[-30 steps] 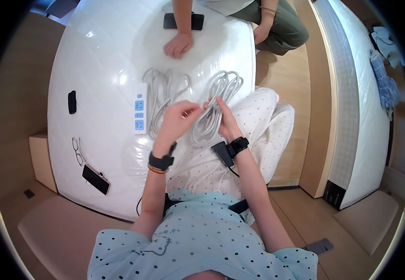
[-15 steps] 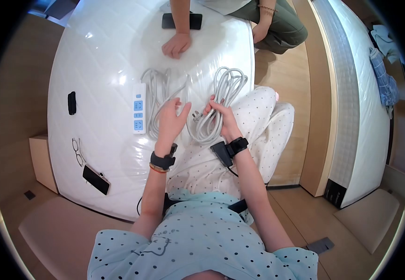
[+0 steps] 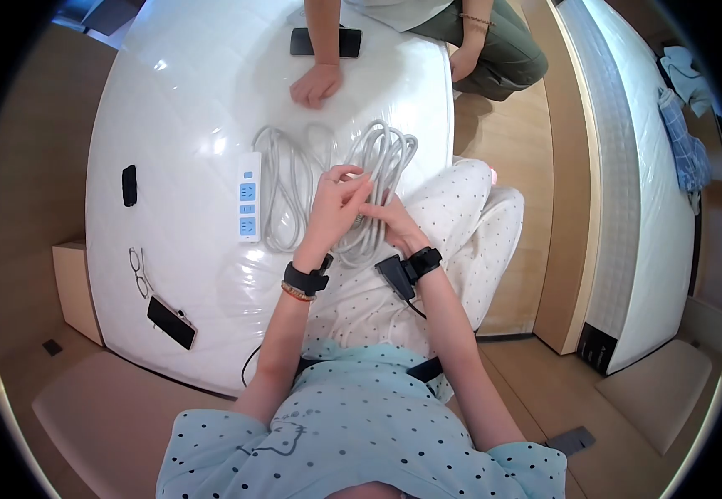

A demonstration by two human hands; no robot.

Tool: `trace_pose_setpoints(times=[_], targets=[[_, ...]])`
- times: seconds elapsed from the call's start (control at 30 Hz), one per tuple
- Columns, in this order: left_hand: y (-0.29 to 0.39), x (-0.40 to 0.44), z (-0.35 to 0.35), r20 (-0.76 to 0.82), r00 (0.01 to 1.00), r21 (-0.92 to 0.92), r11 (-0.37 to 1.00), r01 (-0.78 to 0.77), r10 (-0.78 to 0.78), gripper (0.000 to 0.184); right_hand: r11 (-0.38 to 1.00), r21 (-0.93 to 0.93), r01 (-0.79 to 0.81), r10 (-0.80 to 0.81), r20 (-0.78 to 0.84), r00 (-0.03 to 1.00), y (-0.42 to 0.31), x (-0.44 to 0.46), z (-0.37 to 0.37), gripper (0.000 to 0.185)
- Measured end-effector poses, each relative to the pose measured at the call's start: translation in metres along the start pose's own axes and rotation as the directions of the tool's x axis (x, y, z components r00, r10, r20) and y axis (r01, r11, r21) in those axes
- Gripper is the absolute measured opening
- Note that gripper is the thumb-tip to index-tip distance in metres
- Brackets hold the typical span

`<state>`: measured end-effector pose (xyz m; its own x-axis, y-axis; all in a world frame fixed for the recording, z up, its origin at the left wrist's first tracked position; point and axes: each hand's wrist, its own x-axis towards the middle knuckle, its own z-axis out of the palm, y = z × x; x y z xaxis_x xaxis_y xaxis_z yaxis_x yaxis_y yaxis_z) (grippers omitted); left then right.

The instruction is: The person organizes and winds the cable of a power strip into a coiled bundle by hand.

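Note:
A grey power cord (image 3: 390, 154) is gathered in long loops over my lap and the edge of the plastic-wrapped mattress. My right hand (image 3: 396, 223) is closed round the lower middle of the bundle. Against its near side, my left hand (image 3: 340, 208) pinches a length of the same cord, its fingertips meeting the loops. Part of the grip and the plug are hidden behind the fingers. More cord loops (image 3: 284, 187) lie loose to the left, beside a white power strip (image 3: 249, 198) with blue sockets.
Across the mattress (image 3: 186, 108), another person's hand (image 3: 317, 85) rests near a dark phone (image 3: 346, 42). On the left lie a black case (image 3: 129, 185), eyeglasses (image 3: 138, 273) and a second phone (image 3: 171, 321). A second wrapped mattress (image 3: 627, 166) stands at the right.
My left hand has moved right from the loose loops to the bundle, bringing cord with it. The bundle has shifted slightly left and turned in my right hand.

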<state>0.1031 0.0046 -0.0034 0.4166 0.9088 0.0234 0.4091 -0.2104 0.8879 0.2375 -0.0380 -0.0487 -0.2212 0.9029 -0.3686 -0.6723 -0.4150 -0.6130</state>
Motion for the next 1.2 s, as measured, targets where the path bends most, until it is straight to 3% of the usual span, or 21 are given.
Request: trace_pose_setpoints(times=[0.1,0.2,0.3,0.4,0.5,0.6,0.7,0.8,0.9,1.03,1.13,1.2], targets=[[-0.003,0.006,-0.002,0.008,0.999,-0.065,0.997,0.048,-0.047,0.022,0.999,0.049,0.001,0.000,-0.032,0.999,-0.009,-0.006,0.011,0.050],[-0.007,0.007,-0.008,0.051,0.983,0.326,0.927,-0.184,0.177,0.029,0.999,-0.006,-0.036,0.036,-0.054,0.998,-0.005,-0.002,0.002,0.054],[-0.005,-0.006,0.003,-0.037,0.994,0.263,0.960,-0.092,0.105,0.035,0.999,0.002,-0.054,0.054,-0.151,0.987,0.000,0.003,-0.002,0.041],[0.003,-0.010,0.014,-0.248,0.969,-0.041,0.999,-0.025,0.015,0.036,0.999,-0.001,-0.045,0.044,-0.205,0.978,0.002,0.005,-0.001,0.035],[-0.034,-0.015,0.001,-0.242,0.970,0.194,0.981,0.025,0.024,0.030,0.988,0.154,-0.018,0.041,-0.145,0.989,-0.004,0.000,0.006,0.032],[-0.043,-0.018,-0.019,0.009,0.949,-0.087,0.945,0.315,-0.315,0.023,0.974,0.223,0.038,-0.023,-0.072,0.997,0.006,0.004,-0.005,0.030],[-0.040,-0.016,-0.034,0.116,0.924,-0.146,0.914,0.379,-0.364,0.019,0.959,0.278,0.049,-0.042,-0.029,0.999,0.013,0.008,-0.014,0.031],[-0.029,-0.013,-0.038,-0.153,0.922,0.003,0.933,0.360,-0.356,0.016,0.954,0.299,0.023,0.002,-0.084,0.996,0.011,0.009,-0.015,0.027],[-0.008,-0.014,-0.037,-0.130,0.960,-0.207,0.954,0.217,-0.246,0.016,0.987,0.158,0.037,-0.001,-0.221,0.975,0.005,0.007,-0.008,0.023],[-0.001,-0.019,-0.017,0.134,0.991,-0.086,0.996,0.021,-0.009,0.016,0.984,0.173,0.037,0.014,-0.282,0.959,-0.002,0.005,0.004,0.022],[-0.007,-0.025,-0.007,0.082,0.979,0.073,0.979,-0.191,0.185,0.017,0.994,0.100,0.033,-0.001,-0.296,0.955,-0.004,0.005,0.004,0.023],[-0.009,-0.025,-0.005,-0.026,0.999,-0.035,0.999,-0.040,0.039,0.019,0.994,0.105,0.037,-0.001,-0.322,0.947,0.003,0.011,-0.002,0.023]])
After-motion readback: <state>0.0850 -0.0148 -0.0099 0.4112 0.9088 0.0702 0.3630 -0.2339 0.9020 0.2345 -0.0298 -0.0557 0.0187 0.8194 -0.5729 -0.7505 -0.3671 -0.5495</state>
